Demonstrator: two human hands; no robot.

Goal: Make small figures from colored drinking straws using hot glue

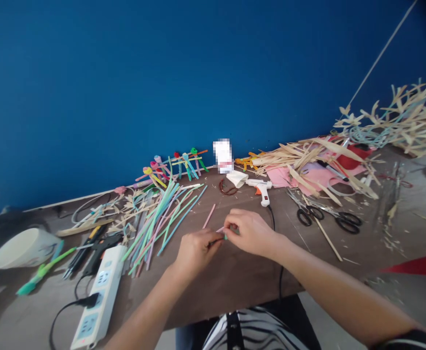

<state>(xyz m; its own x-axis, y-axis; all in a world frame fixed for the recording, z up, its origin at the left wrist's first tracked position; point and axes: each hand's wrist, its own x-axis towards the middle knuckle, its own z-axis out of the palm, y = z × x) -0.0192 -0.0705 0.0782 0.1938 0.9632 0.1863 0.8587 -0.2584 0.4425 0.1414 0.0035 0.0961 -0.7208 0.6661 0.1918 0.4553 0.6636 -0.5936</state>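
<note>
My left hand (197, 247) and my right hand (248, 231) meet over the table near its front edge, both with fingers pinched. Between the fingertips shows a short piece of pink pipe cleaner (220, 230) with a small green bit at its lower end; the fingers hide most of it. Just beyond my left hand a loose pink pipe cleaner (209, 216) lies on the table. To the left is a pile of long pastel pipe cleaners (169, 214).
A white glue gun (262, 189) with a black cord lies beyond my right hand. Scissors (338, 218) lie to the right, below a heap of pale strips (300, 160). On the left are a power strip (99, 291) and a white bowl (25, 250). Small pipe-cleaner figures (189, 163) stand along the wall.
</note>
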